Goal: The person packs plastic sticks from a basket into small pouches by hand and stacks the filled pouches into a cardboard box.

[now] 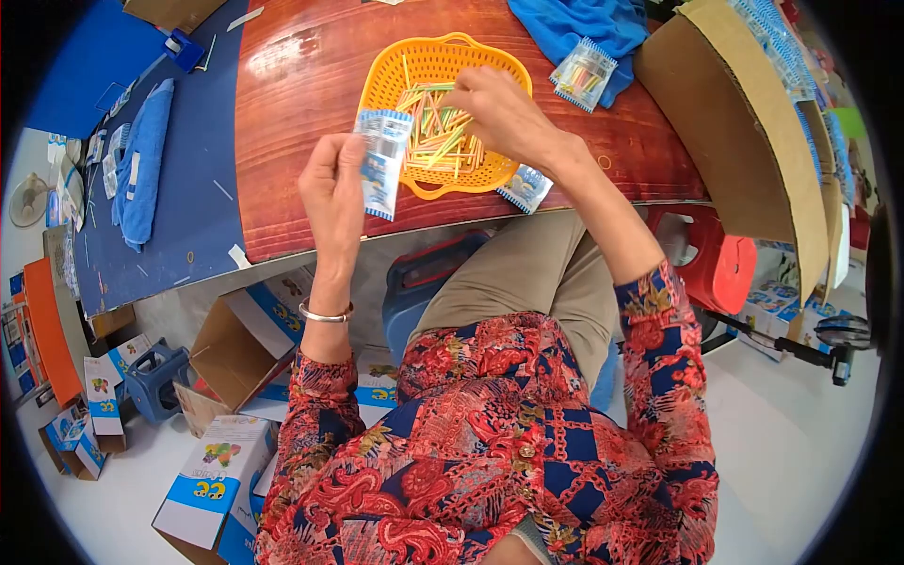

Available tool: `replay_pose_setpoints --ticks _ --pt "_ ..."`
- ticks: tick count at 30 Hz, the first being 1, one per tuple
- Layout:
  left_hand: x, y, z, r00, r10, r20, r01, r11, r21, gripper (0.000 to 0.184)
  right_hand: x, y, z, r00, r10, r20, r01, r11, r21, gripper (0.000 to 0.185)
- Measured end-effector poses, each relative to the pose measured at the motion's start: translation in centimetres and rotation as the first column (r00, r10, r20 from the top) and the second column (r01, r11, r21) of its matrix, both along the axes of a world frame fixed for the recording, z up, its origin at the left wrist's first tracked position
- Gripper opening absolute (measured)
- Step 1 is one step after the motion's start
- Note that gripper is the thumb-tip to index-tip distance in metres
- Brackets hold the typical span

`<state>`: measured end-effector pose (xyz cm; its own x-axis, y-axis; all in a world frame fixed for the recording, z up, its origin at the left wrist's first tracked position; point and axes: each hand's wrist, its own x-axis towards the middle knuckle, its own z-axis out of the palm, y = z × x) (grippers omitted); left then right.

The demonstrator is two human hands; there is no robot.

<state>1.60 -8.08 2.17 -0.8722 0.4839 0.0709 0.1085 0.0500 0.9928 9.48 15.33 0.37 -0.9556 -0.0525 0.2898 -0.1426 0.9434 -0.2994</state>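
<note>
Sticks, thin and pastel-coloured [438,149], lay at mixed angles in a yellow perforated plastic basket [490,175], nearer the right hand [504,111], whose blurred grip could not be told; leftward, the left hand [331,190] pinched a blue-and-white plastic packet [382,171], long axis near-to-far.

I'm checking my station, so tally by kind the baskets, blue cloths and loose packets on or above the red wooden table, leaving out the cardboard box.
Yellow basket: 1
Blue cloth: 1
Loose packets: 3 (held packet in the left hand, near packet by the basket, far packet at the cloth)
Total: 5
</note>
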Motion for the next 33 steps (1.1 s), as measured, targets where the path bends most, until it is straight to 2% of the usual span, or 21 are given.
replay_pose_setpoints --ticks 3,9,12,18,21,24,27,28,30,33 --pt "-0.6 0.0 -0.4 0.998 0.055 -0.006 -0.055 0.998 0.014 0.019 -1.4 -0.6 -1.0 0.991 0.129 0.048 -0.135 0.98 0.145 0.025" --pt "-0.7 0.5 -1.4 0.998 0.05 -0.027 -0.049 0.998 0.036 0.021 -3.5 -0.6 -1.9 0.968 0.229 0.098 -0.247 0.935 0.256 0.025" --pt "-0.6 0.6 -1.2 0.998 0.061 0.0 -0.061 0.998 0.033 0.021 -3.7 -0.4 -2.3 0.949 0.308 -0.071 -0.279 0.921 0.272 0.012" --pt "-0.6 0.5 -1.2 0.999 0.052 -0.003 -0.052 0.998 0.022 0.021 -4.3 0.7 -2.7 0.926 0.376 0.027 -0.372 0.9 0.228 0.013" --pt "-0.4 0.5 -1.0 1.0 0.03 0.008 -0.03 0.999 0.027 0.021 -4.1 0.8 -2.8 0.939 0.319 0.127 -0.336 0.93 0.146 0.013" --pt "-0.5 0.5 -0.9 1.0 0.021 0.006 -0.021 0.999 0.035 0.021 -4.0 1.2 -2.9 0.968 0.227 0.112 -0.232 0.972 0.033 0.013" --pt "-0.8 0.3 -0.9 0.999 0.019 0.037 -0.02 0.999 0.046 0.021 -3.9 1.7 -2.4 0.99 0.142 -0.021 -0.144 0.984 -0.104 0.014" --pt "-0.9 0.3 -0.9 0.999 0.023 0.041 -0.025 0.999 0.047 0.021 -3.8 1.5 -1.8 0.996 0.079 0.032 -0.071 0.975 -0.212 0.014" --pt "-0.9 0.3 -0.7 0.998 0.031 0.048 -0.034 0.998 0.051 0.02 -3.4 1.1 -0.3 0.987 -0.029 0.157 0.091 0.91 -0.404 0.017" --pt "-0.8 0.5 -0.6 0.998 0.045 0.037 -0.047 0.996 0.07 0.02 -3.5 0.2 -1.4 0.987 -0.064 0.15 0.157 0.624 -0.766 0.02"
